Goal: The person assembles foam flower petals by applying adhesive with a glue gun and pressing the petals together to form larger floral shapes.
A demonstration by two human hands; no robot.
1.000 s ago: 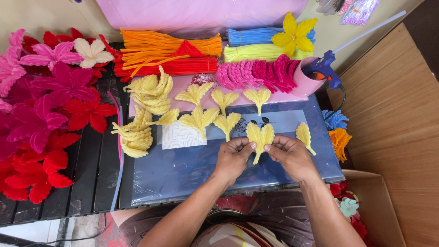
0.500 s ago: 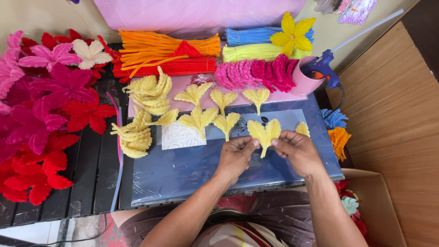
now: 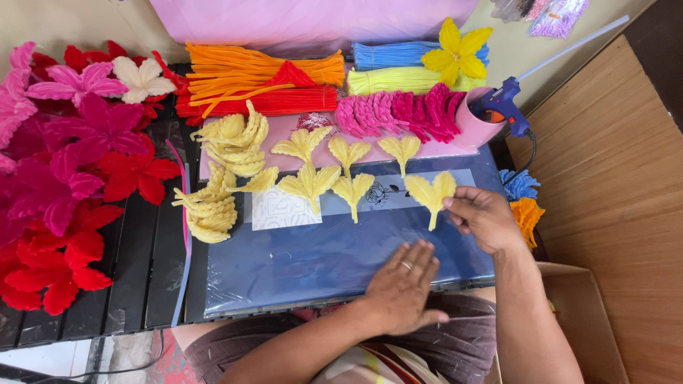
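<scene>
a heap of red and magenta fuzzy pipe-cleaner flowers (image 3: 64, 185) fills the left side on a black slatted table (image 3: 142, 284). bundles of orange pipe cleaners (image 3: 249, 71), red pipe cleaners (image 3: 277, 101), blue pipe cleaners (image 3: 391, 54) and neon yellow pipe cleaners (image 3: 391, 80) lie along the back. a blue glue gun (image 3: 501, 105) stands in a pink cup (image 3: 473, 131). a finished yellow flower (image 3: 457, 51) rests on the blue bundle.
</scene>
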